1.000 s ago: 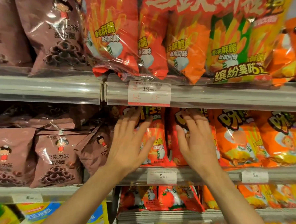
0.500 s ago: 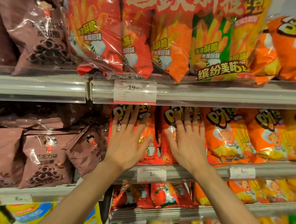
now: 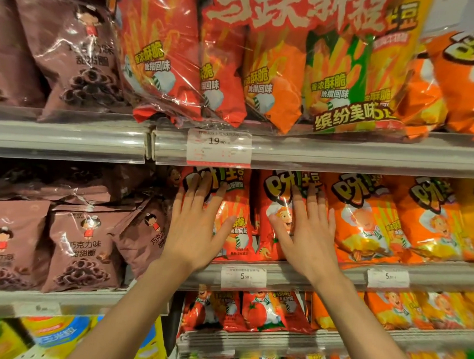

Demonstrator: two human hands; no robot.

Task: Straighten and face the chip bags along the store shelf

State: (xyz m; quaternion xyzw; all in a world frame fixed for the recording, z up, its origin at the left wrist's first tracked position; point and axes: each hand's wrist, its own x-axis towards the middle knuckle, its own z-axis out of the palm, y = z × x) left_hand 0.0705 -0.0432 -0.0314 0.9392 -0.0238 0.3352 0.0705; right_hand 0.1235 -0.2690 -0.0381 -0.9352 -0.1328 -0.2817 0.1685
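Head cam, looking straight into the snack shelves. Far left on the middle shelf (image 3: 56, 296) there's a row of brown chocolate-ring bags (image 3: 84, 248), and the rightmost one (image 3: 145, 235) leans over toward the red ones, so that section looks like it needs work.

Next, the left hand (image 3: 197, 229) lies flat on a red chip bag (image 3: 236, 220), fingers straight and spread, not gripping anything. Just beside it the right hand (image 3: 307, 238) does the same on the neighbouring red bag (image 3: 275, 217), palm flat, fingers splayed. My guess is they're pressing the two upright and square to the front; both stand fairly straight with the fronts facing out.

Further right, the orange bags (image 3: 365, 221) on the same shelf stand upright and face forward, so that stretch looks mostly done.

The top shelf (image 3: 341, 154) holds big clear-wrapped multipacks (image 3: 263, 65) hanging over the lip above a price tag (image 3: 219, 148). The lower shelf has small tomato-flavour bags (image 3: 253, 309), untouched as far as I can tell.
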